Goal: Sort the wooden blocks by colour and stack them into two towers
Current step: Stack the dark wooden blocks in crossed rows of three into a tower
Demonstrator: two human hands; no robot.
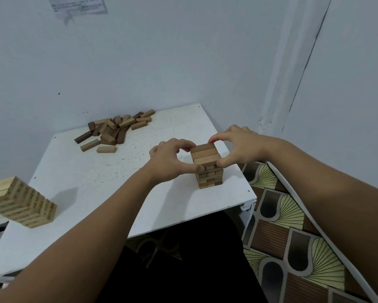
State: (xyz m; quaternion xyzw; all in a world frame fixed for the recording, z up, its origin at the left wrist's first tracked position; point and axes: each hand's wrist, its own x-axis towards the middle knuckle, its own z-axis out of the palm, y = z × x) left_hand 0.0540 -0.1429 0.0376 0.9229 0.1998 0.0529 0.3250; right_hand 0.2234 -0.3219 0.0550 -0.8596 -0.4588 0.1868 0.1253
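Forearms extended over worktop (pixel 79 182) | left hand (pixel 169 159), right hand (pixel 238 143): my curled fingers pinch brown tower (pixel 207 166) top layer.

Matt brown wooden tower (pixel 208 169), pale wooden tower (pixel 20 203), speckled matt white table (pixel 92 178), patterned floor covering (pixel 293 232)

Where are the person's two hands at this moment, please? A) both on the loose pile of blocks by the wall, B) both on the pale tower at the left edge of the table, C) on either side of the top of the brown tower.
C: the left hand and right hand pinch the top layers of the brown tower from both sides.
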